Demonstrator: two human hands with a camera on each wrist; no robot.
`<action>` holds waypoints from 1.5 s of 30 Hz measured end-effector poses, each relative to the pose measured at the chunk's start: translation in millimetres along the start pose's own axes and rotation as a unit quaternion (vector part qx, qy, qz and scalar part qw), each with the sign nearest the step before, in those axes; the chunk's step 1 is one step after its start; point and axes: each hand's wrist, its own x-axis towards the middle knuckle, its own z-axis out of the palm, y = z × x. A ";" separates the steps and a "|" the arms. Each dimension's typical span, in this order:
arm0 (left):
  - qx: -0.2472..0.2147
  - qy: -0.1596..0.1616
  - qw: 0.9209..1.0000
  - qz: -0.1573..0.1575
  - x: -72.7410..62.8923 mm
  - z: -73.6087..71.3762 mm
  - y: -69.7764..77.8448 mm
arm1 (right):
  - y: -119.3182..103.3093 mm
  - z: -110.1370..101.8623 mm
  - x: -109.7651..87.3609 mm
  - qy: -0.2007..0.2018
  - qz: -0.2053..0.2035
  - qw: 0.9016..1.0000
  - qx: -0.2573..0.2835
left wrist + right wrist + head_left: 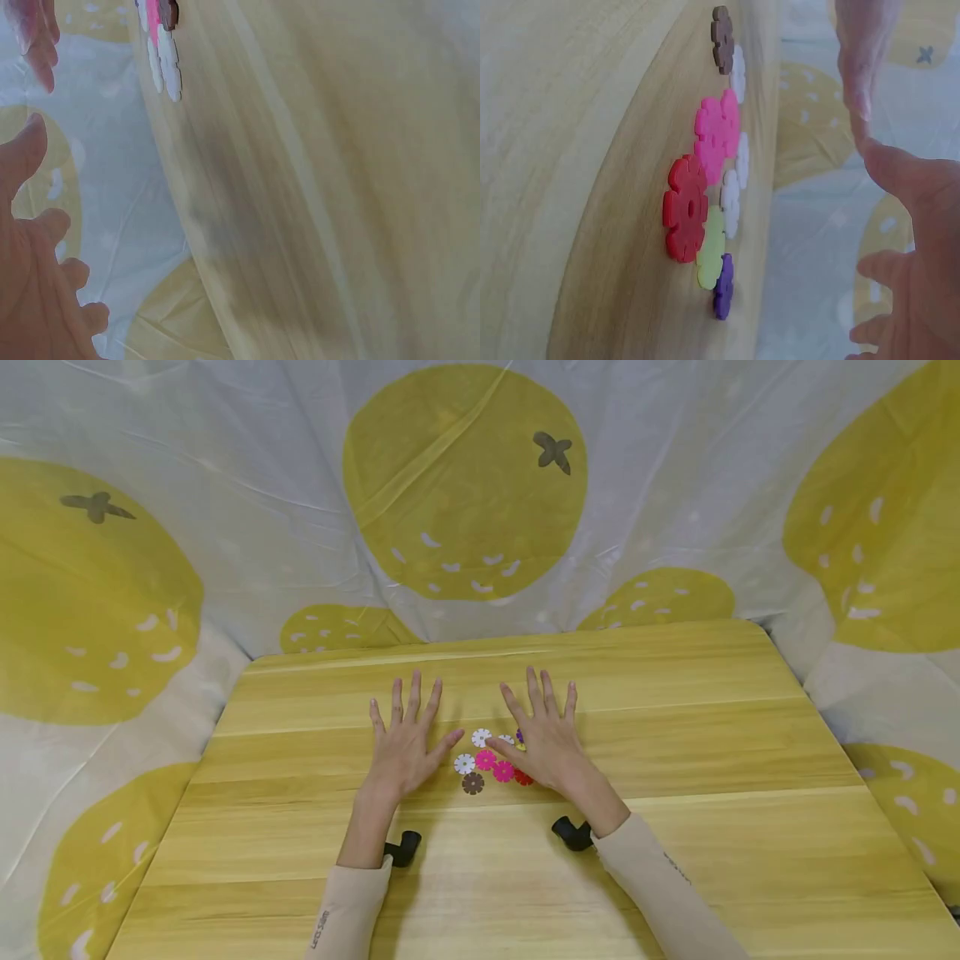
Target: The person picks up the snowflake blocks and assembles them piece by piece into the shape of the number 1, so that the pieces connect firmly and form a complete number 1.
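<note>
"Left hand (405, 752) and right hand (552, 745) both have spread fingers, gripping nothing."

"And those flower-shaped slotted discs (465, 759)?"

"Flat on the counter (300, 827) between them: brown disc (467, 784) nearest, two pink discs (504, 766) mid-cluster, and the red disc (676, 216) to the right, partly hidden from above by that right hand."

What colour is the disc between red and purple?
That disc is yellow-green, clearest in right wrist view.

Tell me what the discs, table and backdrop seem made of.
Discs: probably matte plastic, evenly coloured, with clean notches. Table: wood or imitation laminate, smooth, with streaky grain. Backdrop: likely thin fabric or plastic sheet, slightly shiny, showing creases.
</note>
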 end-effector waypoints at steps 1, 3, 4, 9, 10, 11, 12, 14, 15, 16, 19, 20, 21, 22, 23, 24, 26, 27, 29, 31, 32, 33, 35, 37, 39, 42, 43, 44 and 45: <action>-0.004 0.000 1.000 0.001 0.1 0.1 -0.1 | 0.7 -0.6 0.5 0.000 0.001 1.000 0.002; -0.011 0.002 1.000 0.005 0.1 0.5 -0.4 | 2.9 -1.6 1.3 0.005 0.002 1.000 0.014; -0.018 0.002 1.000 0.009 0.1 0.9 -0.7 | 4.6 -1.9 1.7 0.007 0.003 1.000 0.019; -0.083 -0.026 0.996 0.024 -2.0 2.1 -3.2 | 18.6 -2.7 2.9 0.006 0.003 0.998 0.066; -0.102 -0.035 0.994 0.026 -2.6 2.5 -4.0 | 22.5 -2.5 3.3 0.002 0.002 0.997 0.078; -0.122 -0.042 0.991 0.029 -3.3 2.8 -4.8 | 26.4 -2.4 3.7 0.000 0.000 0.996 0.093; -0.142 -0.047 0.988 0.033 -3.8 3.3 -5.8 | 30.2 -2.5 4.1 -0.001 -0.004 0.994 0.107; -0.181 -0.053 0.981 0.038 -4.5 3.7 -7.2 | 38.3 -2.5 4.4 -0.010 -0.005 0.989 0.150; -0.199 -0.056 0.978 0.040 -4.8 3.6 -7.7 | 42.7 -1.6 4.8 -0.014 -0.006 0.985 0.174; -0.212 -0.058 0.975 0.042 -4.8 4.1 -8.1 | 47.1 -1.3 4.7 -0.020 -0.008 0.980 0.200; -0.252 -0.074 0.964 0.042 -5.0 4.1 -7.5 | 58.7 0.8 4.0 -0.039 -0.007 0.960 0.276; -0.262 -0.081 0.961 0.041 -5.2 4.4 -7.2 | 62.0 2.0 4.1 -0.042 -0.009 0.954 0.297; -0.270 -0.089 0.958 0.040 -5.2 4.8 -6.9 | 64.8 3.1 4.4 -0.044 -0.013 0.947 0.317; -0.276 -0.095 0.955 0.041 -5.3 5.3 -6.6 | 67.7 4.6 4.3 -0.046 -0.017 0.941 0.334; -0.286 -0.102 0.952 0.040 -5.4 5.6 -6.3 | 70.1 6.0 4.3 -0.048 -0.021 0.936 0.349; -0.289 -0.106 0.951 0.040 -5.3 6.4 -5.8 | 72.1 7.1 4.4 -0.050 -0.025 0.930 0.362; -0.297 -0.114 0.947 0.043 -4.8 8.5 -5.3 | 75.3 9.3 4.8 -0.056 -0.031 0.922 0.383; -0.300 -0.117 0.946 0.044 -4.4 9.6 -4.9 | 76.5 10.2 4.9 -0.060 -0.031 0.918 0.391; -0.305 -0.120 0.944 0.043 -3.6 11.5 -3.8 | 77.6 11.6 5.1 -0.064 -0.030 0.916 0.396; -0.306 -0.121 0.943 0.039 -2.5 13.2 -2.7 | 77.5 13.0 5.4 -0.062 -0.029 0.918 0.391; -0.308 -0.121 0.943 0.036 -2.0 13.9 -2.0 | 77.1 14.0 5.7 -0.059 -0.030 0.919 0.388; -0.309 -0.122 0.943 0.033 -1.6 14.6 -1.3 | 76.4 15.0 5.9 -0.055 -0.030 0.920 0.386; -0.309 -0.123 0.943 0.026 -0.7 15.8 -0.1 | 74.4 16.9 6.3 -0.045 -0.035 0.925 0.377; -0.309 -0.125 0.943 0.018 -0.3 16.3 1.0 | 72.1 18.7 6.6 -0.038 -0.035 0.928 0.369; -0.309 -0.123 0.943 0.015 -0.1 16.4 1.7 | 69.8 19.7 6.6 -0.034 -0.030 0.932 0.360; -0.307 -0.119 0.944 0.015 0.0 15.7 2.2 | 67.4 20.2 6.8 -0.032 -0.021 0.937 0.347; -0.307 -0.119 0.944 0.016 0.0 15.3 2.3 | 67.0 20.2 6.9 -0.030 -0.020 0.939 0.343; -0.307 -0.119 0.944 0.018 -0.1 15.1 2.4 | 66.9 20.5 7.3 -0.028 -0.021 0.939 0.341; -0.308 -0.119 0.944 0.019 -0.1 14.8 2.2 | 66.9 20.7 7.7 -0.025 -0.022 0.940 0.341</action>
